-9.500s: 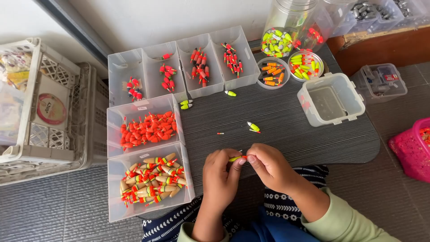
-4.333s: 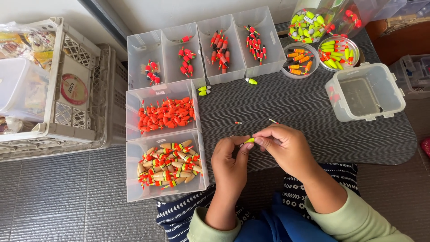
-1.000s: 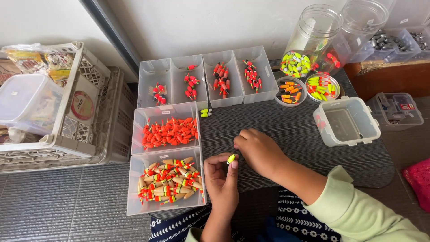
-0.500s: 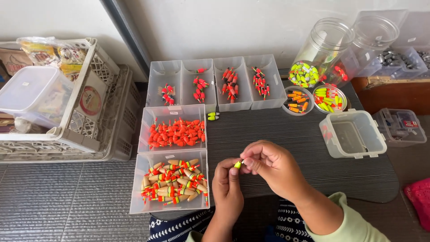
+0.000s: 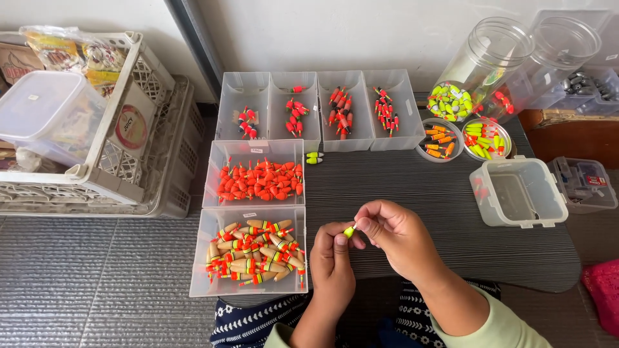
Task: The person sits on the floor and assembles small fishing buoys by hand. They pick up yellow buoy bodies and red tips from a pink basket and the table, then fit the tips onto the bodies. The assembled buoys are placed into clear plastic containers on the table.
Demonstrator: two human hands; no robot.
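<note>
Now both hands pinch small yellow-green float (image 5: 349, 231); right hand (image 5: 396, 235) fingertips closed; left hand (image 5: 332, 261) seemingly steadying it.

Two hands, the left hand (image 5: 332, 264) and the right hand (image 5: 394, 235), pinch one small yellow float (image 5: 349, 231) between them. At eleven o'clock from them lie two large clear trays (image 5: 253, 207) heaped with floats too many to count. At twelve o'clock stand four narrow bins (image 5: 319, 80) in a row. At one o'clock sit two round bowls (image 5: 463, 136) and two tall clear jars (image 5: 516, 48). Two loose yellow floats (image 5: 314, 158) lie by the bins. One lidless clear box (image 5: 519, 193) sits at three o'clock. Two white crates (image 5: 129, 154) stand at ten o'clock.
</note>
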